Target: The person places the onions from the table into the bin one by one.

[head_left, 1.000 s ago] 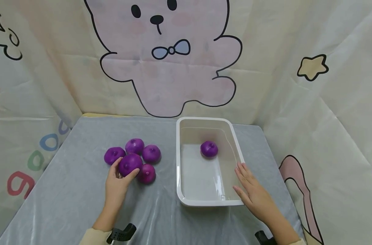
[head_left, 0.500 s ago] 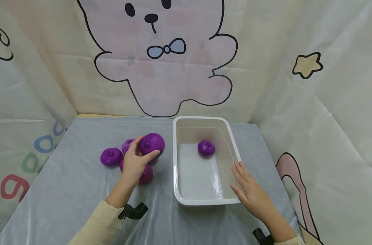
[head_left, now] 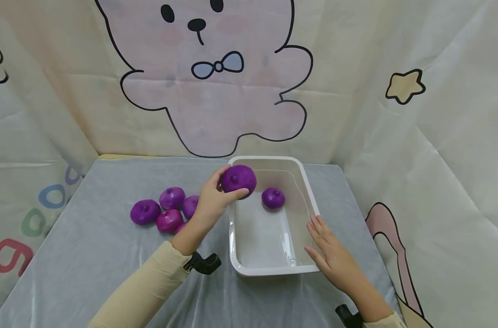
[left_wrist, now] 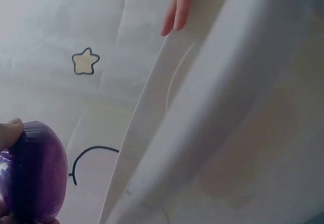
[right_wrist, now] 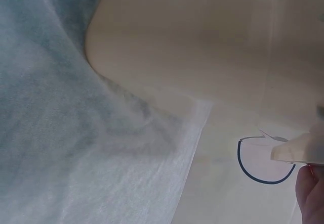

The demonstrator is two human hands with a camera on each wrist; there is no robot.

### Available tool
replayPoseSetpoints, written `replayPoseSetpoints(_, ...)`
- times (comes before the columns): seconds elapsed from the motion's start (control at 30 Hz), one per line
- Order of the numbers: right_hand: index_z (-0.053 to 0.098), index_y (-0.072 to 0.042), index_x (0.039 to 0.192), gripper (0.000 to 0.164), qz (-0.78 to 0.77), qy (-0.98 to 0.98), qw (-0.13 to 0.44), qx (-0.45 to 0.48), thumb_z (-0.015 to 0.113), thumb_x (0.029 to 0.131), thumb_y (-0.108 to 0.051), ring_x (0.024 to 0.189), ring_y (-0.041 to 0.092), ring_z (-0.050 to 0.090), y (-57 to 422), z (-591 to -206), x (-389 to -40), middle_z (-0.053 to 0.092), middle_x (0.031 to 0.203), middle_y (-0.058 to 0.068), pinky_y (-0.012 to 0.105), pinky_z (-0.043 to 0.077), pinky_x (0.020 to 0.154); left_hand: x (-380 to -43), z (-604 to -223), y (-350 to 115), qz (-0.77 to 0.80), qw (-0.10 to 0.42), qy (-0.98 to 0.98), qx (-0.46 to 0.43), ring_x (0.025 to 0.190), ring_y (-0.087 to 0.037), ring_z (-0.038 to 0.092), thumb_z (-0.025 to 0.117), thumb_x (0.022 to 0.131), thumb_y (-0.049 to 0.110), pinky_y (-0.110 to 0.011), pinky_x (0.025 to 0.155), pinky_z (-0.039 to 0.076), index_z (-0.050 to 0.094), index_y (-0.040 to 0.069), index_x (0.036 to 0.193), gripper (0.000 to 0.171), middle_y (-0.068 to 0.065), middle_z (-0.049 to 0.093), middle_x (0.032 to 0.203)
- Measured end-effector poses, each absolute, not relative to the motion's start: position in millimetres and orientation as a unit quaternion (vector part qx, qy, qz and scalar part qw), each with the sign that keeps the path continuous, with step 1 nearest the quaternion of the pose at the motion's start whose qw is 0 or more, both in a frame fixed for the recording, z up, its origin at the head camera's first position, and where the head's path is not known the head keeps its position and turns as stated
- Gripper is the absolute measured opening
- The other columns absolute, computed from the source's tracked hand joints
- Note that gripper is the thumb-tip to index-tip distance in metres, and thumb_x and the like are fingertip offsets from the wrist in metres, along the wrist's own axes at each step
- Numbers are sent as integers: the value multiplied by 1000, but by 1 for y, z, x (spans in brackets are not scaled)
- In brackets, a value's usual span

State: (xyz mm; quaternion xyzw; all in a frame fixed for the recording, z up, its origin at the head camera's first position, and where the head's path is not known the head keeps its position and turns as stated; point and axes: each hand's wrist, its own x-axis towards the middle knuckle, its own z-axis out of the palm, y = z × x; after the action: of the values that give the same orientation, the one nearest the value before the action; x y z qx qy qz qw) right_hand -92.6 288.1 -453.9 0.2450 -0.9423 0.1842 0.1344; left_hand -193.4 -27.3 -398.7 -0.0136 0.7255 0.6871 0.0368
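Note:
My left hand [head_left: 211, 200] holds a purple onion [head_left: 238, 181] between thumb and fingers, over the left rim of a white plastic bin [head_left: 261, 239]. The left wrist view shows this onion [left_wrist: 38, 171] at the lower left, gripped by fingertips. One onion [head_left: 273, 198] lies on the bin's floor toward the back. My right hand [head_left: 335, 257] rests with straight fingers on the bin's right rim. In the right wrist view, part of that hand [right_wrist: 311, 193] appears at the right edge beside the bin's outer wall [right_wrist: 202, 47].
Several purple onions sit clustered on the grey cloth left of the bin, among them one at the far left [head_left: 145, 212] and one in front [head_left: 170, 221]; my left forearm partly covers others. A printed curtain [head_left: 347, 82] hangs behind the table [head_left: 122, 269].
My left hand has lifted an onion from the cluster and carried it rightward to the bin's rim. My right hand has stayed on the rim. The head view has shifted slightly.

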Motion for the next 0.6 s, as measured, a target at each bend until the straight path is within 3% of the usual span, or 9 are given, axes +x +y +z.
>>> replayPoseSetpoints(0.33, 47, 4, 144, 57, 183, -943, 136, 244, 64, 95, -21, 153, 0, 5, 287, -453, -94, 38, 158, 19, 5, 1, 117, -212, -386, 22, 667, 60, 743, 19, 131, -29, 53, 87, 76, 26, -48, 108, 47, 47, 24, 147, 81, -5, 52, 146)
replayPoseSetpoints(0.6, 47, 2, 145, 56, 184, -946, 123, 236, 63, 96, -22, 154, 1, 5, 288, -453, -92, 36, 159, 16, 2, 0, 115, -226, -372, 67, 647, 75, 759, 15, 136, -30, 50, 85, 78, 30, -51, 111, 43, 44, 19, 150, 84, -8, 48, 152)
